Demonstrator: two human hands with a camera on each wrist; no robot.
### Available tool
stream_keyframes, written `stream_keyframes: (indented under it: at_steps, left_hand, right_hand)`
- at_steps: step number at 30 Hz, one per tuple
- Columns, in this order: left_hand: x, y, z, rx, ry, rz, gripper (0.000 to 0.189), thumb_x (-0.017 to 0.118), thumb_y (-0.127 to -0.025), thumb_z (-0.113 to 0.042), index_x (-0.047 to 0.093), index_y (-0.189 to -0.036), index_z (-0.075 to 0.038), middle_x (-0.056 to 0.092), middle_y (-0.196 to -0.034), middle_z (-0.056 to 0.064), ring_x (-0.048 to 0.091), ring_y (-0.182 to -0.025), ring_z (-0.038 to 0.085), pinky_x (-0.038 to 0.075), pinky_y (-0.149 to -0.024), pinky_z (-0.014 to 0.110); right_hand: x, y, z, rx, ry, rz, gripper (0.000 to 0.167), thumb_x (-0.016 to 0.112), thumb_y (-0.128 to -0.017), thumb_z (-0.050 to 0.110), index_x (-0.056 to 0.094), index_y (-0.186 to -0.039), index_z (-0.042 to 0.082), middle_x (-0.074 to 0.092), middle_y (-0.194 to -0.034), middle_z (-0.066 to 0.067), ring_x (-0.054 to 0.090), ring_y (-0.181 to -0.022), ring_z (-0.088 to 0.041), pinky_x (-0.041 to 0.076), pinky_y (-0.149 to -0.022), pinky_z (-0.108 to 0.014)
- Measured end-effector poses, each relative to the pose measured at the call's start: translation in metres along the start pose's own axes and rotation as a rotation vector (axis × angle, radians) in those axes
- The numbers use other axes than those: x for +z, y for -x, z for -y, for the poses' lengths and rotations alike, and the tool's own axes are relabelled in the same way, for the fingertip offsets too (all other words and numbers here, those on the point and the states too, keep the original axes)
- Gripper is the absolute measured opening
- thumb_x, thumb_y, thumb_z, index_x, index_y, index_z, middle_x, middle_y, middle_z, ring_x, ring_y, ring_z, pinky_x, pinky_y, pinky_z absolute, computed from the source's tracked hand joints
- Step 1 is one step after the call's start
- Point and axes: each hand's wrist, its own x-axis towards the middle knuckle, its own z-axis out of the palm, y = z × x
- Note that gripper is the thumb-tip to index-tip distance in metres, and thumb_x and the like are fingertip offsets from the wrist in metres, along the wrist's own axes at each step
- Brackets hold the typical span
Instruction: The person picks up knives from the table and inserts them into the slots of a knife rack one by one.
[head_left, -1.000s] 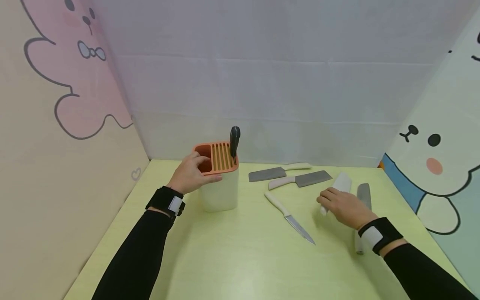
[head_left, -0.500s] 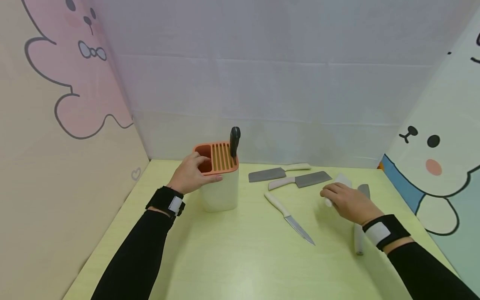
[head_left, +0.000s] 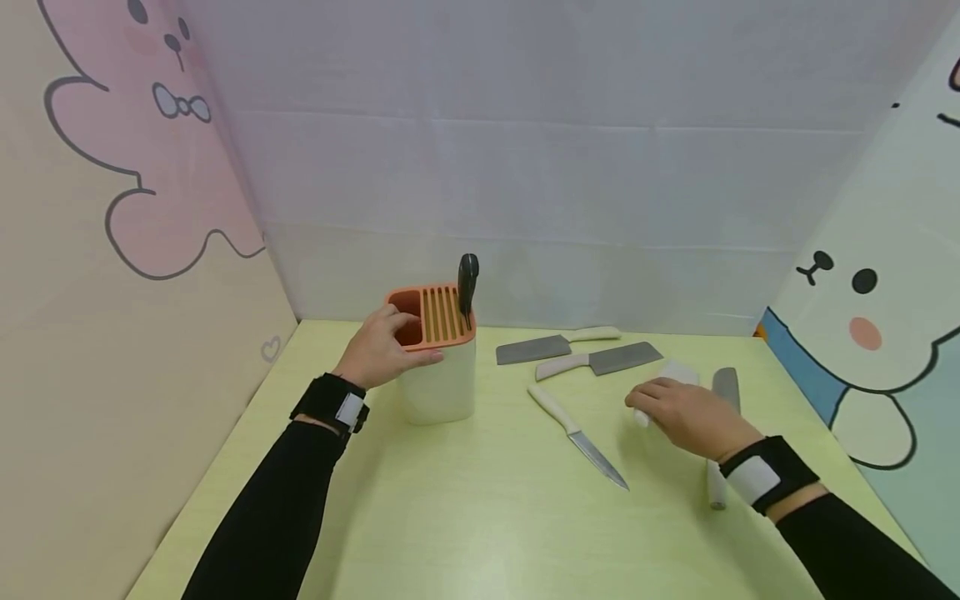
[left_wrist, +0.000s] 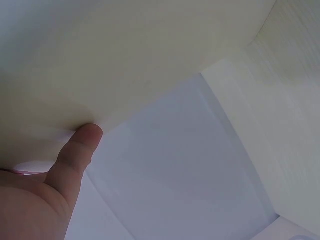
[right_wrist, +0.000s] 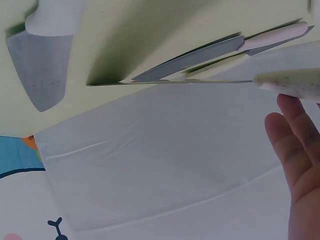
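My left hand grips the rim of a white knife block with an orange top, fingers over the open compartment and thumb against the front wall. In the left wrist view the thumb presses the block's pale side. My right hand holds a kitchen knife by its light handle, its broad blade pointing away and catching the light. Seen edge-on in the right wrist view, the blade tilts down with its far end at the tabletop. A black-handled tool stands in the block's right end.
Two cleavers, one farther back and one nearer, lie right of the block. A small pointed knife lies in front of them. Another knife lies partly behind the right hand. Walls bound the table's back and sides.
My right hand first shifted slightly right, then back left with the kitchen knife, whose blade now sits lower and shows less of its face. The left hand stays on the knife block.
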Motion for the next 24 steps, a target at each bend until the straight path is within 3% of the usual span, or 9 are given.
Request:
stream_keyframes:
  at_steps: [14, 17, 18, 21, 24]
  left_hand:
    - [0.0, -0.001, 0.002, 0.009, -0.006, -0.001, 0.076, 0.076, -0.069, -0.063, 0.064, -0.117, -0.005, 0.052, -0.115, 0.008, 0.05, -0.105, 0.026, 0.051, -0.085, 0.041]
    - [0.0, -0.002, 0.003, 0.008, -0.001, 0.001, 0.076, 0.076, -0.069, -0.063, 0.063, -0.117, -0.005, 0.052, -0.115, 0.007, 0.05, -0.105, 0.025, 0.051, -0.086, 0.041]
    - [0.0, -0.002, 0.003, 0.006, 0.004, 0.003, 0.076, 0.076, -0.069, -0.063, 0.063, -0.117, -0.005, 0.052, -0.115, 0.007, 0.05, -0.106, 0.025, 0.051, -0.086, 0.041]
    - [-0.001, -0.001, 0.002, 0.003, 0.014, 0.015, 0.076, 0.076, -0.069, -0.062, 0.063, -0.117, -0.005, 0.052, -0.116, 0.007, 0.049, -0.107, 0.026, 0.051, -0.087, 0.041]
    - [-0.001, -0.001, 0.001, 0.002, 0.019, 0.026, 0.075, 0.077, -0.069, -0.061, 0.063, -0.118, -0.005, 0.052, -0.117, 0.007, 0.049, -0.108, 0.026, 0.051, -0.088, 0.041]
  right_hand:
    - [-0.022, -0.027, 0.041, -0.133, 0.021, 0.037, 0.044, 0.077, -0.074, -0.005, 0.062, -0.114, 0.006, 0.066, -0.104, -0.006, 0.065, -0.088, -0.022, 0.056, -0.069, -0.032]
    - [-0.029, -0.031, 0.041, -0.137, 0.045, 0.009, 0.017, 0.052, -0.098, 0.003, 0.058, -0.115, 0.003, 0.064, -0.105, -0.008, 0.064, -0.087, -0.022, 0.055, -0.069, -0.032]
    - [-0.033, -0.032, 0.04, -0.133, 0.048, -0.012, 0.019, 0.042, -0.103, 0.008, 0.057, -0.114, 0.002, 0.064, -0.103, -0.009, 0.064, -0.085, -0.022, 0.055, -0.066, -0.032]
    - [-0.047, -0.038, 0.034, -0.112, 0.068, -0.092, 0.048, 0.014, -0.107, 0.027, 0.054, -0.11, 0.001, 0.061, -0.095, -0.008, 0.061, -0.078, -0.019, 0.052, -0.058, -0.029]
    - [-0.067, -0.045, 0.025, -0.073, 0.075, -0.163, 0.05, 0.018, -0.106, 0.037, 0.052, -0.105, 0.0, 0.056, -0.086, -0.006, 0.053, -0.068, -0.014, 0.046, -0.051, -0.027]
